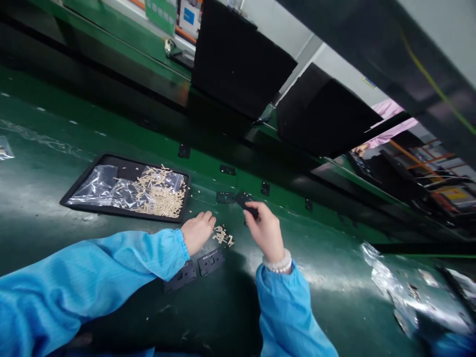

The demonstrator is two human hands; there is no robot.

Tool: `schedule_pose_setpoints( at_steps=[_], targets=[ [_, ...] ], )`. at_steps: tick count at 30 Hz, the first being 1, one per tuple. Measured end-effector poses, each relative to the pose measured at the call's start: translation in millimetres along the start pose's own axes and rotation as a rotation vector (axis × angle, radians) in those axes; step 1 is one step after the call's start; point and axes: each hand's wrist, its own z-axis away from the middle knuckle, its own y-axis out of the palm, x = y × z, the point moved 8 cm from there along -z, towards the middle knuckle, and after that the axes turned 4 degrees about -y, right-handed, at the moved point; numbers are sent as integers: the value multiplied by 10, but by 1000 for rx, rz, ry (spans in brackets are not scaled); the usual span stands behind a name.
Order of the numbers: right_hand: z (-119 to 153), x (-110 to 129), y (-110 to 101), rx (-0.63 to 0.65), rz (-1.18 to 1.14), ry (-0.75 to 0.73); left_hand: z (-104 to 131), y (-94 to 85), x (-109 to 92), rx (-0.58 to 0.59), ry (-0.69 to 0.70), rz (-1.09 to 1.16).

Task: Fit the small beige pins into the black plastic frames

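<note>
My right hand (265,229) pinches a flat black part (245,201) between thumb and fingers, above the green bench. Another black part (225,198) lies just left of it. My left hand (198,232) is palm down with its fingers curled, at the left edge of a small pile of brass-coloured pieces (223,236); whether it holds one is hidden. Below that hand two dark plates, one of them (211,262) fully visible and the other (181,277) partly behind my left sleeve, lie side by side.
A black tray (70,202) with plastic bags and many brass-coloured pieces stands left. Several black parts (227,170) lie along the back of the bench (130,263). Clear plastic bags (386,277) are at right. Another person's pink sleeve (394,130) shows beyond the dark panels.
</note>
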Motion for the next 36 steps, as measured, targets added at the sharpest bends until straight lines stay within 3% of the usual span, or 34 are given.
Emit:
schedule_pose_setpoints(
  at_steps=[5,8,11,14,16,19,21,23,26,28,31,36],
  targets=[
    [410,117,118,-66,-191,35,132,4,70,7,-23,-13],
    [466,231,196,-62,-215,23,161,33,104,13,-48,6],
    [487,404,320,-10,-131,-72,221,-71,183,-36,-87,47],
    [540,565,555,88,64,-189,391,-327,355,-133,-176,257],
    [583,687,729,168,154,-281,539,-476,499,-195,-268,554],
    [603,890,833,240,76,-355,706,-610,581,-282,-324,869],
    [552,973,765,210,-147,-261,774,-669,575,-375,-321,996],
    [500,991,728,184,-489,-66,814,-696,526,-442,-293,1034],
    [499,1000,854,184,-991,248,851,-644,460,-445,-282,1098],
    [517,989,936,138,-1178,388,877,-600,440,-414,-283,1134],
    [533,974,990,95,-1251,470,919,-587,433,-373,-264,1155],
    [500,1092,1033,196,-1213,451,959,-665,466,-408,-245,1158]
  ],
)
